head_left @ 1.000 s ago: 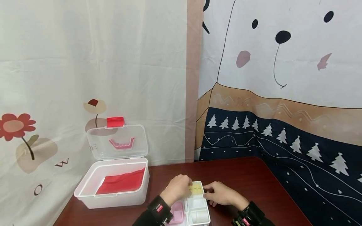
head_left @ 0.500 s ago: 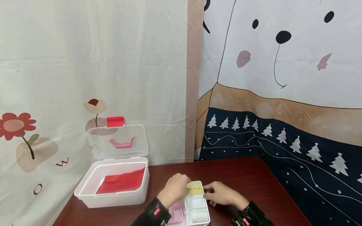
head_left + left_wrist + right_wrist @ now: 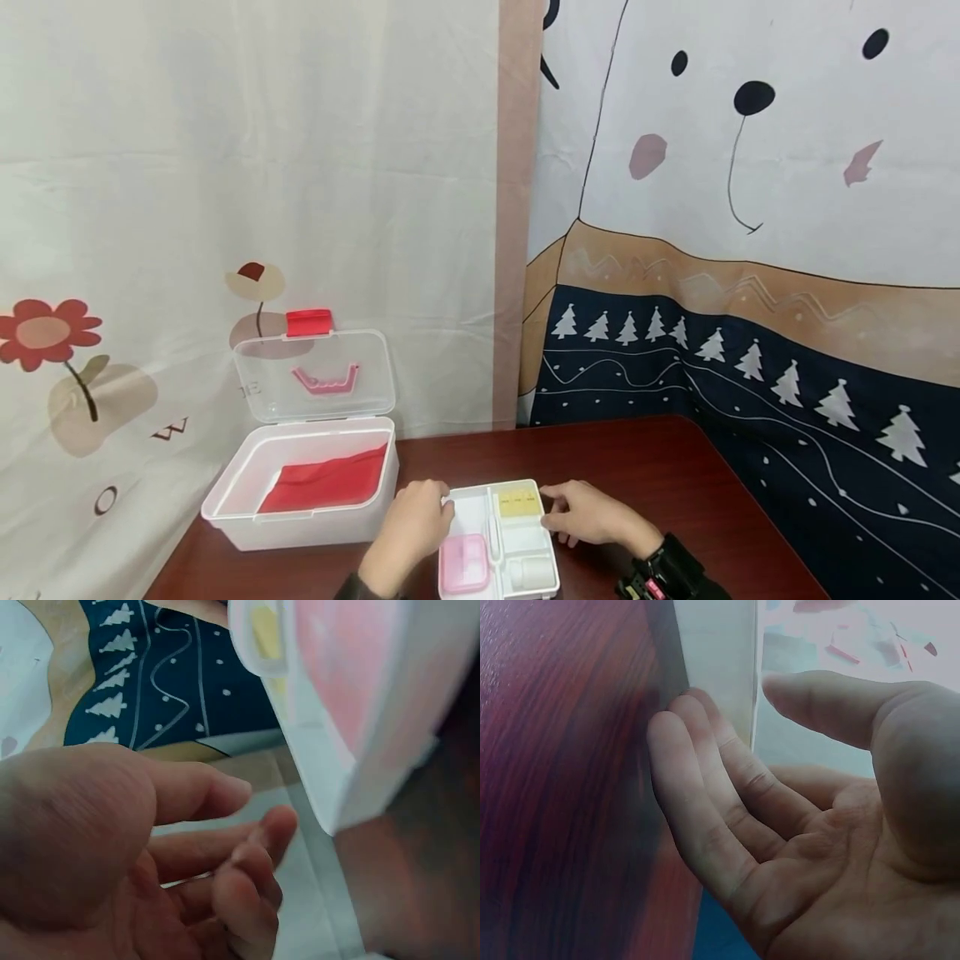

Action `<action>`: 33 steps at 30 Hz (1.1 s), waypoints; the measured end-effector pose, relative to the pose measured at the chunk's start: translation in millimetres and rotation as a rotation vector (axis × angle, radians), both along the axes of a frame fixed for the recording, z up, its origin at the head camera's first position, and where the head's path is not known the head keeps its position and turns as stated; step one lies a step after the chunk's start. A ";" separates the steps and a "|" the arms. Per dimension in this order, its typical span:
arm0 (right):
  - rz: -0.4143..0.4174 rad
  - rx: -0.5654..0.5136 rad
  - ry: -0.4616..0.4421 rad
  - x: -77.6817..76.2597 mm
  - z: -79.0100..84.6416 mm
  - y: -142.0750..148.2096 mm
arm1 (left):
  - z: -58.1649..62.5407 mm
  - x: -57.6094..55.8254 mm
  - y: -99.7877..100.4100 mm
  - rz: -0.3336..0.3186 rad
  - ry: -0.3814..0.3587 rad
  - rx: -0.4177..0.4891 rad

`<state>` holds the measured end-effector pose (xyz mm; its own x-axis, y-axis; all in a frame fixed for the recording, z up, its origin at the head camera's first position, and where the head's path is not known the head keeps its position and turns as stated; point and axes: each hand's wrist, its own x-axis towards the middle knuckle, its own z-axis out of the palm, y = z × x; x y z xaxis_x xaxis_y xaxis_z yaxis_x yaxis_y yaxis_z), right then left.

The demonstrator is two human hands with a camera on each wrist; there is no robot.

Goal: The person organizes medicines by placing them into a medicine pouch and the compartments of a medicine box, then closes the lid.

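Observation:
A white divided box (image 3: 495, 533) stands on the table in the head view. In it are a small pink case (image 3: 463, 562), a yellow piece with dark markings (image 3: 519, 502) and a white roll-shaped item (image 3: 534, 573). My left hand (image 3: 415, 517) is at the box's back left corner; in the left wrist view its loosely bent fingers (image 3: 247, 892) hold nothing and appear apart from the box. My right hand (image 3: 588, 512) rests against the box's right side. Its nearly straight fingers (image 3: 679, 757) lie along that side wall, with the thumb beside the rim.
To the left stands a clear plastic box (image 3: 300, 529) with its lid (image 3: 315, 375) raised; red cloth (image 3: 326, 481) lies inside. The dark red table (image 3: 622, 454) meets patterned curtains (image 3: 442, 250) at the back.
My left hand has moved left and toward me, from over the middle of the white box to its left edge, uncovering the left compartment. My right hand has stayed in place.

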<state>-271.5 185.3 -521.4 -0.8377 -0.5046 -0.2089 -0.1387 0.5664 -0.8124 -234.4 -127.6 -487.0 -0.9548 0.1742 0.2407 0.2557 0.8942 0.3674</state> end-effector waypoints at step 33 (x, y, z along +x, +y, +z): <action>-0.002 -0.042 -0.035 9.9 0.8 -11.9 | -18.6 11.7 -22.1 -0.054 -0.198 0.070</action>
<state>-261.6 173.4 -520.6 -0.8315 -0.5117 -0.2164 -0.1087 0.5319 -0.8398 -222.8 -149.7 -505.6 -0.9745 0.2157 0.0627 0.2191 0.8516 0.4762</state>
